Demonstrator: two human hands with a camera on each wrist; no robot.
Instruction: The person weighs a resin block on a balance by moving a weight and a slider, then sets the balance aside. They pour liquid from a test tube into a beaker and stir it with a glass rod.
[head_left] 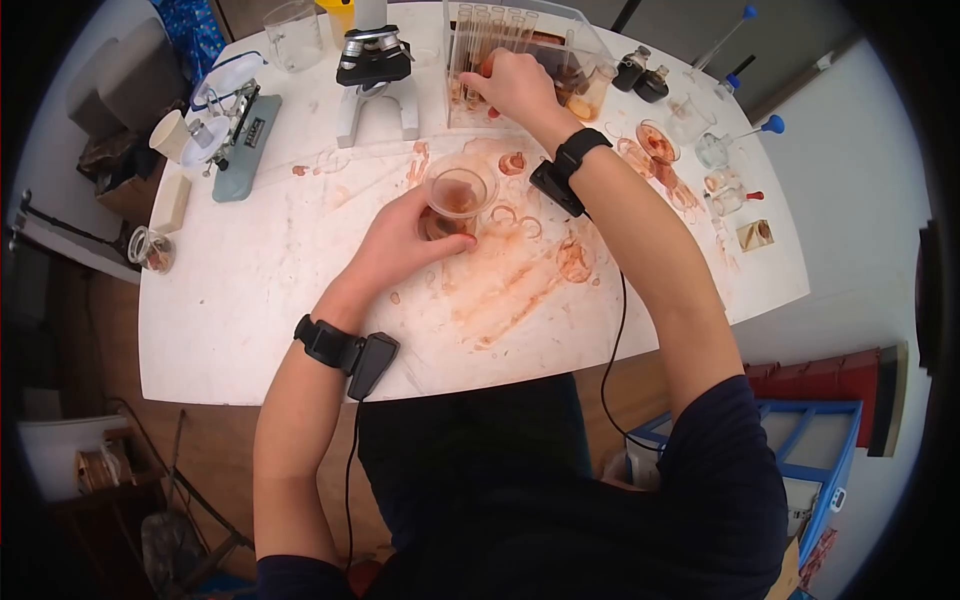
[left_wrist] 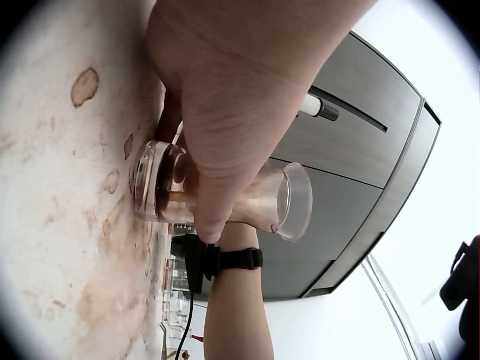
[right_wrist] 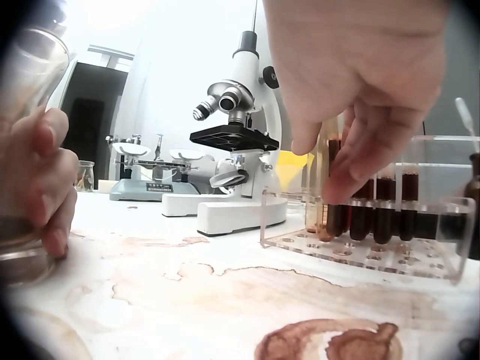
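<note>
My left hand [head_left: 400, 240] is curled round a clear flared glass vessel [head_left: 460, 190] with a little brownish liquid, standing upright on the stained table. In the left wrist view the thumb lies along the side of the vessel [left_wrist: 259, 199]. My right hand [head_left: 520, 90] reaches down over the clear test tube rack [head_left: 450, 105]. The right wrist view has its fingers [right_wrist: 341, 184] pinching a test tube [right_wrist: 334, 154] at the rack's left part; they partly cover it. Beside it, several tubes of dark red liquid [right_wrist: 384, 210] stand in the rack.
A microscope [head_left: 375, 65] stands left of the rack, with a balance [head_left: 248, 145] farther left. Dark bottles [head_left: 650, 85], a dish of red material [head_left: 657, 142] and glassware [head_left: 690, 118] are at the right. A small jar [head_left: 152, 250] stands by the left edge.
</note>
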